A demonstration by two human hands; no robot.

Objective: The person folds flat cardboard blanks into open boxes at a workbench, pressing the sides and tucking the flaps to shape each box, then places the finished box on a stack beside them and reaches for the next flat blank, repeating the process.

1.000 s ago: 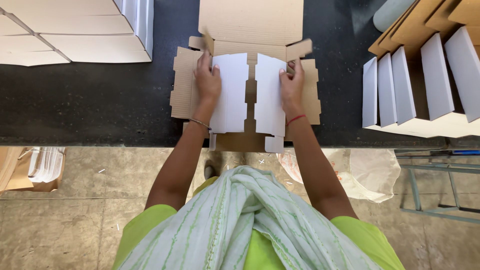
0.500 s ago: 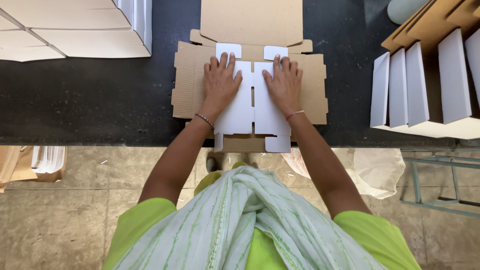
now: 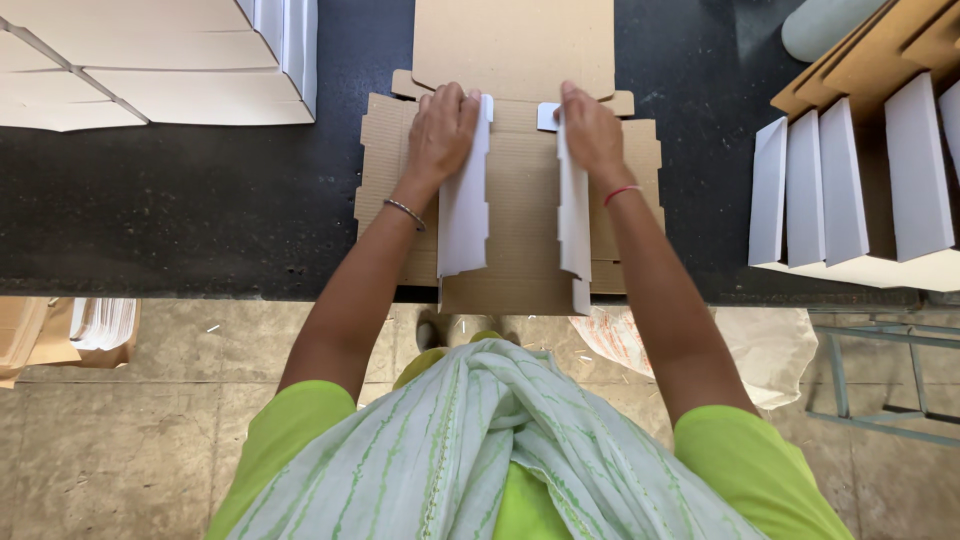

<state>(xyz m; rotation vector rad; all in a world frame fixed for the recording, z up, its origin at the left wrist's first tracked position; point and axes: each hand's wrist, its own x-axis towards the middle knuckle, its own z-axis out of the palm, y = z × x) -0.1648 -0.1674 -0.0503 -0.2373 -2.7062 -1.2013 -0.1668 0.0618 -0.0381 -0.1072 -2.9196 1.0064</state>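
A flat brown cardboard box blank (image 3: 520, 190) lies on the black table (image 3: 200, 210), its white-faced side flaps partly raised. My left hand (image 3: 440, 130) grips the left flap (image 3: 465, 215) near its far end and tilts it up. My right hand (image 3: 590, 130) grips the right flap (image 3: 574, 220), which stands almost on edge. The brown inner face of the blank shows between the two flaps. The blank's lid panel (image 3: 515, 45) lies flat beyond my hands.
Stacks of flat white-and-brown blanks (image 3: 150, 70) fill the far left of the table. At the right, folded white boxes (image 3: 850, 180) stand in a row in a brown cardboard tray. The table's front edge runs just below the blank; a metal frame (image 3: 880, 370) stands on the floor.
Half a second ago both palms pressed the white flaps flat over the blank's middle. Now the hands have spread apart and lifted the flaps up to each side.
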